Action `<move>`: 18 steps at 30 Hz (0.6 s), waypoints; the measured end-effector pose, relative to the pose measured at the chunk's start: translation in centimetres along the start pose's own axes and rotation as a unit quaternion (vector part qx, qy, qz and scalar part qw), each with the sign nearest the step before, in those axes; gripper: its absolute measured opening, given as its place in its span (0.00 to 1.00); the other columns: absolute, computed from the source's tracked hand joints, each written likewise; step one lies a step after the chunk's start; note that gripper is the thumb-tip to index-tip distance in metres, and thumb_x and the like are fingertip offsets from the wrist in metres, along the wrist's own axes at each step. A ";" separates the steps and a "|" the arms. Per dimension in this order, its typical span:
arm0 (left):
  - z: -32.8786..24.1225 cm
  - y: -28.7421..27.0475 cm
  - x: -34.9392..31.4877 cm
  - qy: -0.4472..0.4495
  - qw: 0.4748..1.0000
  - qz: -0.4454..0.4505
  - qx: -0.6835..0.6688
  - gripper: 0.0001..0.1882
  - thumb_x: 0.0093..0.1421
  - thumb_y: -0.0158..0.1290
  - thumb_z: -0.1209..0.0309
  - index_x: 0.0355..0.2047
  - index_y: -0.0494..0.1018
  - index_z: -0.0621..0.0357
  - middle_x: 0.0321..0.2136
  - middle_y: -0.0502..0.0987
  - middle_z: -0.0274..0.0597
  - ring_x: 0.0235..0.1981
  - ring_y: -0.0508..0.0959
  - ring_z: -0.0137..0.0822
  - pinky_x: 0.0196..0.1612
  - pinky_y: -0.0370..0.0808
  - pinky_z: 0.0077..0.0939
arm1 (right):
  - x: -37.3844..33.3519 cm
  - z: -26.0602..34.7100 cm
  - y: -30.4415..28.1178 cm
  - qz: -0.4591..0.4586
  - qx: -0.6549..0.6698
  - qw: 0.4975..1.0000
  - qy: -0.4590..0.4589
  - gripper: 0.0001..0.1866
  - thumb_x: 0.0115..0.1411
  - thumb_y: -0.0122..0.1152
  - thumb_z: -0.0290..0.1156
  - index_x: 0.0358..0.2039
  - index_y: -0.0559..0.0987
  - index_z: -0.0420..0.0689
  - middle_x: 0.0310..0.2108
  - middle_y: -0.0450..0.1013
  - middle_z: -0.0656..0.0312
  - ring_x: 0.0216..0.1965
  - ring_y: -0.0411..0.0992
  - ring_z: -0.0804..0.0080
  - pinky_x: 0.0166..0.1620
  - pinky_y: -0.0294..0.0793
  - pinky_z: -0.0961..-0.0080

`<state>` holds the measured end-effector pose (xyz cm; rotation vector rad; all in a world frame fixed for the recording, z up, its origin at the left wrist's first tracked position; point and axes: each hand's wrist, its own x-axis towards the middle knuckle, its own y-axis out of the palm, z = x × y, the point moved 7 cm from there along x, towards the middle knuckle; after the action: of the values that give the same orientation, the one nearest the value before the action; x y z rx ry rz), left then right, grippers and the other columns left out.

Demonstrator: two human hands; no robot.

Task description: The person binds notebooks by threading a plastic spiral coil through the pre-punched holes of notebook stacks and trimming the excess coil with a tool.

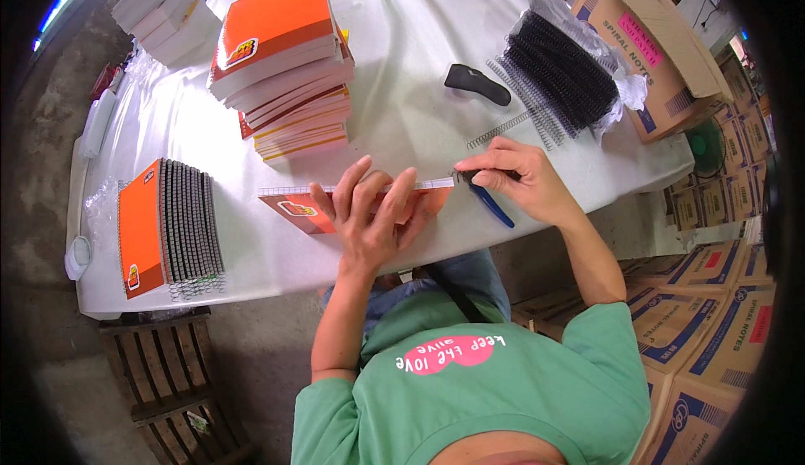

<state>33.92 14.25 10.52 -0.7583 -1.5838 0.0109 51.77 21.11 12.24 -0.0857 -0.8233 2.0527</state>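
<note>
My left hand (369,218) grips an orange-covered notebook (314,222), its fingers spread over the cover. The notebook stands on edge near the table's front, its white page edge facing up. At the notebook's right end, my right hand (520,176) is closed, thumb and fingers pinched around something dark and mostly hidden. A short bit of wire coil shows by those fingertips. Just beneath the right hand is a blue-handled tool (491,205) like pliers; whether the hand touches it cannot be told. Beyond it lies a loose wire coil (498,131).
A tall stack of orange notebooks (277,25) stands mid-table; coil-bound notebooks (142,226) are piled at left. Farther right are a black curved object (478,84), a bundle of black coils (562,71) on white wrapping and an open carton (641,54). Cartons (683,322) fill the right side.
</note>
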 end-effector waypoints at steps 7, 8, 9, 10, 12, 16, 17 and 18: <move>0.0 -0.1 0.1 -0.008 1.000 -0.007 -0.013 0.14 0.44 0.61 0.60 0.35 0.78 0.39 0.27 0.68 0.28 0.45 0.72 0.34 0.67 0.37 0.47 | 0.8 1.4 0.0 -0.087 0.016 0.995 -0.040 0.06 0.58 0.54 0.22 0.35 0.78 0.42 0.26 0.70 0.59 0.27 0.69 0.67 0.33 0.68 0.74; 0.0 -0.1 0.1 -0.008 1.000 -0.008 -0.010 0.14 0.44 0.60 0.60 0.35 0.78 0.39 0.27 0.68 0.28 0.45 0.72 0.34 0.67 0.37 0.47 | 1.0 1.7 0.1 -0.074 0.005 0.996 -0.043 0.06 0.58 0.53 0.21 0.35 0.77 0.41 0.27 0.70 0.59 0.27 0.70 0.66 0.33 0.68 0.74; 0.0 -0.1 0.0 -0.008 1.000 -0.006 -0.008 0.14 0.44 0.60 0.61 0.35 0.78 0.39 0.27 0.68 0.28 0.45 0.72 0.34 0.67 0.37 0.47 | 1.2 2.1 0.4 -0.061 -0.015 0.996 -0.062 0.06 0.58 0.52 0.20 0.35 0.77 0.41 0.26 0.69 0.59 0.27 0.69 0.66 0.33 0.68 0.74; 0.0 -0.1 0.0 -0.009 1.000 -0.005 -0.006 0.14 0.44 0.60 0.61 0.35 0.78 0.39 0.27 0.68 0.28 0.45 0.72 0.34 0.67 0.37 0.47 | 1.3 2.4 0.5 -0.048 -0.035 0.995 -0.081 0.06 0.58 0.51 0.20 0.35 0.76 0.41 0.26 0.69 0.58 0.27 0.69 0.66 0.33 0.68 0.74; 0.0 0.0 0.0 -0.009 1.000 -0.007 -0.009 0.14 0.44 0.60 0.62 0.35 0.78 0.39 0.27 0.68 0.28 0.45 0.72 0.34 0.66 0.37 0.46 | 1.7 2.4 0.9 -0.012 -0.038 0.995 -0.090 0.07 0.58 0.50 0.19 0.36 0.74 0.40 0.26 0.68 0.58 0.27 0.69 0.66 0.32 0.67 0.74; 0.0 -0.1 0.3 -0.014 1.000 0.001 -0.024 0.15 0.44 0.62 0.64 0.36 0.79 0.42 0.27 0.69 0.29 0.44 0.72 0.35 0.66 0.39 0.41 | 1.6 0.8 1.7 0.114 0.094 0.989 -0.007 0.08 0.59 0.50 0.23 0.40 0.72 0.41 0.25 0.66 0.57 0.27 0.69 0.66 0.29 0.67 0.73; 0.0 -0.2 0.5 -0.015 0.999 0.009 -0.028 0.15 0.44 0.62 0.64 0.36 0.79 0.42 0.27 0.69 0.29 0.44 0.72 0.35 0.66 0.40 0.41 | 1.5 0.6 2.1 0.154 0.142 0.978 0.024 0.09 0.59 0.50 0.24 0.41 0.71 0.41 0.25 0.66 0.57 0.27 0.69 0.66 0.29 0.66 0.72; 0.1 -0.2 0.6 -0.019 0.999 0.016 -0.030 0.15 0.44 0.62 0.64 0.36 0.79 0.42 0.27 0.69 0.29 0.44 0.72 0.34 0.66 0.40 0.41 | 1.6 0.3 2.2 0.168 0.100 0.979 0.065 0.09 0.59 0.51 0.24 0.41 0.71 0.41 0.27 0.66 0.57 0.27 0.69 0.65 0.29 0.67 0.72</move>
<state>33.78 14.42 11.15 -0.8349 -1.6133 0.0016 49.11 21.40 11.58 -0.2592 -0.5456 2.4074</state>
